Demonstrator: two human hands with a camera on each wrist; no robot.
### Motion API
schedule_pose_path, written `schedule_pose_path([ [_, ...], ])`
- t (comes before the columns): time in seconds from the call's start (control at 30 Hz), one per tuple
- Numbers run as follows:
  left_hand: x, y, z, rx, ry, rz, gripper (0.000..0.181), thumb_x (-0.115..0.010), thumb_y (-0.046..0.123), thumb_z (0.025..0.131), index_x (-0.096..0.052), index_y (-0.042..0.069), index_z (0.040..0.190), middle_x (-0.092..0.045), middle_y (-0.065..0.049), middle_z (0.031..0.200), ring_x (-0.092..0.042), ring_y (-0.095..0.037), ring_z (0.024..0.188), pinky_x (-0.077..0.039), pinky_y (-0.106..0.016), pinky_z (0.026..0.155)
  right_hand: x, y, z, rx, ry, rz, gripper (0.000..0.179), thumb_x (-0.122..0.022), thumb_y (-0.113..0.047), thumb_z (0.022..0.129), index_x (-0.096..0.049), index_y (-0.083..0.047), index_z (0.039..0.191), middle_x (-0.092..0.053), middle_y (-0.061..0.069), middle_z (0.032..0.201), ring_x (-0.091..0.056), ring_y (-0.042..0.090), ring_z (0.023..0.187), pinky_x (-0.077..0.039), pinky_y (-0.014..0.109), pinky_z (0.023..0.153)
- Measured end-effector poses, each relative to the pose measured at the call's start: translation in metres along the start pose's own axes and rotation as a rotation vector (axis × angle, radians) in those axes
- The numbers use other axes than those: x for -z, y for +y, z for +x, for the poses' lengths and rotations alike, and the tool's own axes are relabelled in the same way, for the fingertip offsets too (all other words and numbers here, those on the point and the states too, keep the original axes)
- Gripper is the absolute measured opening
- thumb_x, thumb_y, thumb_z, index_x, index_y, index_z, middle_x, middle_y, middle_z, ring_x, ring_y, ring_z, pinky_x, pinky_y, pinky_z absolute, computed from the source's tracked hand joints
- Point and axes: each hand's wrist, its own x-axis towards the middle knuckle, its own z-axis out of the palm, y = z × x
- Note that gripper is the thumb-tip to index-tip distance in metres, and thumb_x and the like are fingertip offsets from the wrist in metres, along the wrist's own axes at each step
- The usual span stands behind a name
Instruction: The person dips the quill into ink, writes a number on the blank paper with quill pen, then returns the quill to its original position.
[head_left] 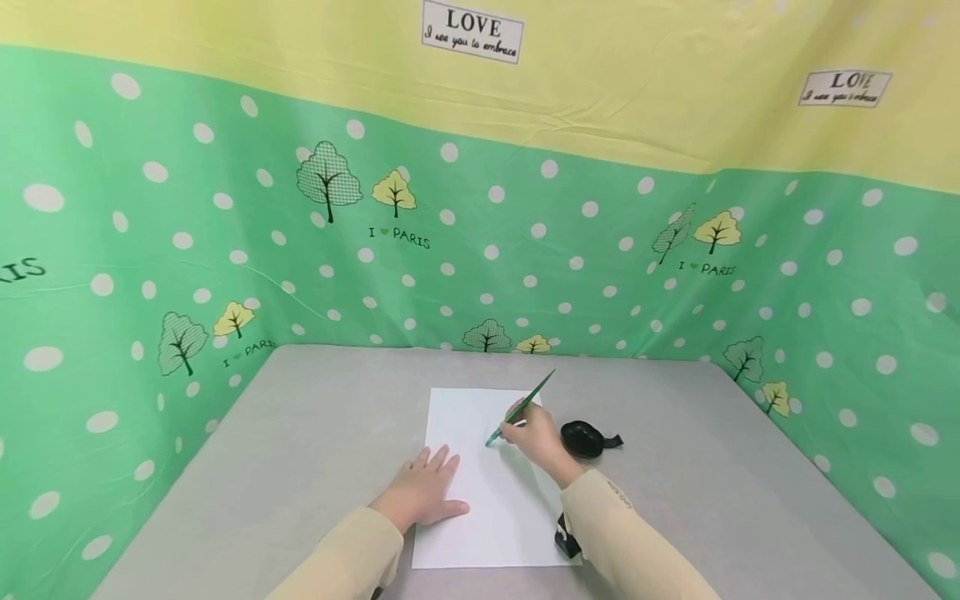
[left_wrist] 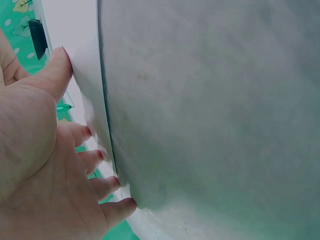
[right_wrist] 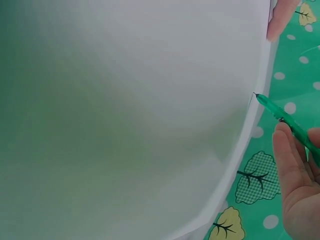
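A sheet of white paper [head_left: 495, 508] lies on the grey table. My left hand [head_left: 423, 490] rests on its left edge, fingers spread and thumb pointing inward; the left wrist view shows this hand [left_wrist: 30, 145] from the palm side. A slim green pen [head_left: 534, 390] is pinched in my right hand [head_left: 538, 435], over the upper right of the paper. The pen slants, its tip down at the sheet. In the right wrist view a short thin dark line runs beside the tip of the pen [right_wrist: 282, 116], with the fingers of the right hand [right_wrist: 300, 195] around its barrel.
A black rounded object [head_left: 582, 440] with a short tab sits beside my right wrist. Lower down, a small black piece [head_left: 566, 540] shows at the right sleeve. The grey table [head_left: 300, 467] extends around the paper, and a green dotted curtain [head_left: 420, 275] stands behind and at both sides.
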Motion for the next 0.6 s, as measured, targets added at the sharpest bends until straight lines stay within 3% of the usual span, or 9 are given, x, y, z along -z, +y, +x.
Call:
schedule_pose_path([
  [0.6, -0.0004, 0.0001, 0.0005, -0.006, 0.005, 0.006, 0.077, -0.059, 0.054, 0.082, -0.04, 0.004, 0.138, -0.03, -0.017, 0.145, -0.022, -0.042, 0.132, -0.023, -0.055, 0.104, 0.0018, -0.0006, -0.0078, 0.014, -0.043, -0.011, 0.008, -0.062, 0.001, 0.08, -0.055, 0.0, 0.084, -0.06, 0.005, 0.075, -0.062, 0.016, 0.067, -0.053, 0.026, 0.058],
])
